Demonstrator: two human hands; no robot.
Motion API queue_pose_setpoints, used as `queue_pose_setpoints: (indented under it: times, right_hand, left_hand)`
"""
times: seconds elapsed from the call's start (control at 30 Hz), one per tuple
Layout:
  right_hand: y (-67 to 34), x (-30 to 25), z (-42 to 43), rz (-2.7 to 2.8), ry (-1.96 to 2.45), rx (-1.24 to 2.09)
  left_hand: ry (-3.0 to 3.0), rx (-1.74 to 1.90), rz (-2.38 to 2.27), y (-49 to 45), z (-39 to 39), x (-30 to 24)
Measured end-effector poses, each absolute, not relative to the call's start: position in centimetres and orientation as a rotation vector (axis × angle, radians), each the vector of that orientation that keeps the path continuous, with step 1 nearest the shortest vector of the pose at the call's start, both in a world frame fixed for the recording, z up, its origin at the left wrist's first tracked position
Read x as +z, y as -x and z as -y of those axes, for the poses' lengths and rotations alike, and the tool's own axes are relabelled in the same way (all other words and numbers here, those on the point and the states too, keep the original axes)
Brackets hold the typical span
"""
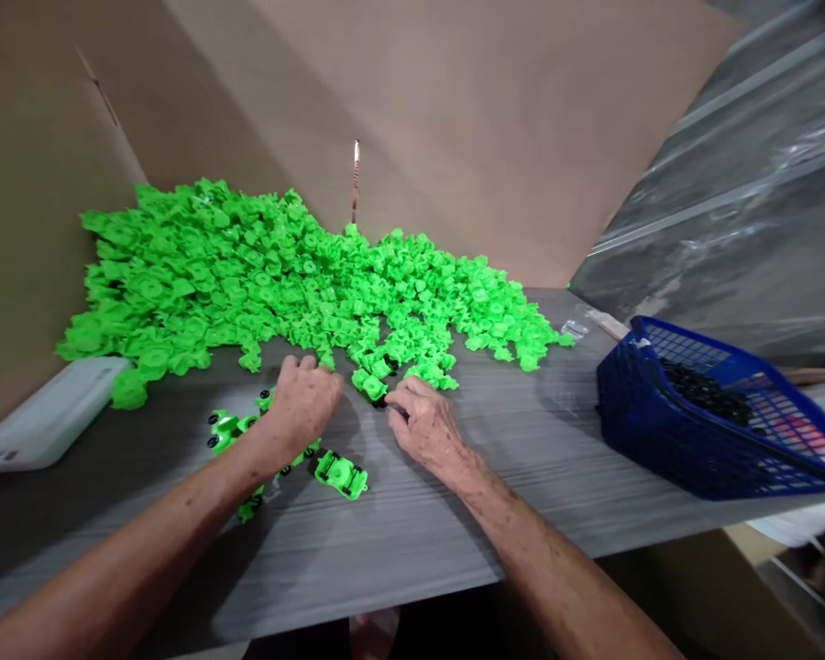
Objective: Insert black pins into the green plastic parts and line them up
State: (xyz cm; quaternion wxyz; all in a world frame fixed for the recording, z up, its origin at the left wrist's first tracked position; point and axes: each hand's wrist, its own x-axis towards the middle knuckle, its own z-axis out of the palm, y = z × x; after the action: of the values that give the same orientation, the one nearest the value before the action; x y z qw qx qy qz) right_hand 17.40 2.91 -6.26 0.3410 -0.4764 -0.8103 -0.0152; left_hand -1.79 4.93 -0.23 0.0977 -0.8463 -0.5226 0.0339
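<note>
On the desk (522,532), a green heap (247,266) spreads beyond the curled left hand (305,401), grip hidden, and the right hand (424,423), nearer the green car (369,385), fingers bent, I cannot tell if gripping. The car lies just left of those fingers, long axis slanting far-left to near-right

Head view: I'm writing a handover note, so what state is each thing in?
Bright green plastic pieces: loosely heaped before the brown panel.
Blue plastic lattice basket: open-topped, holding small black pieces.
Green plastic car with black wheels, between the forearms: lying on the grey table, axles showing.
Left hand: fingers curled, grip hidden.
Right hand: fingers bent beside a green wheeled piece, grip unclear.
</note>
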Motion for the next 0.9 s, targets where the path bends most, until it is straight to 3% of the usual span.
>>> queue_pose_setpoints:
  times: [0.17, 0.3, 0.37, 0.53, 0.67, 0.8, 0.9]
  right_hand:
    - [-17.7, -6.0, -3.2, 2.005, 1.162, -0.030]
    - [-17.4, -5.7, -3.1, 1.961, 1.066, 0.022]
    - [-17.1, -5.6, -2.9, 1.933, 0.997, 0.069]
    - [-16.7, -5.2, -2.7, 1.844, 0.883, 0.192]
    - [-16.7, -4.8, -2.6, 1.769, 0.907, 0.144]
    - [-16.8, -4.4, -2.5, 1.723, 0.985, 0.123]
    - [-17.0, -4.2, -2.6, 1.650, 1.035, 0.199]
  left_hand:
    - [2.549, 0.116, 1.562, 1.3, -5.4, -0.7]
    - [2.622, -0.067, 1.688, 1.2, -6.0, -1.1]
    - [2.736, -0.374, 1.796, 0.8, -6.3, -1.4]
    - [2.911, -1.670, 2.204, -1.3, -6.1, -1.2]
    - [2.688, -2.160, 2.470, -2.9, -5.3, -0.5]
    - [2.690, -2.152, 2.540, -3.1, -5.5, -0.2]
    - [2.922, -1.671, 2.291, -2.3, -6.4, -0.2]
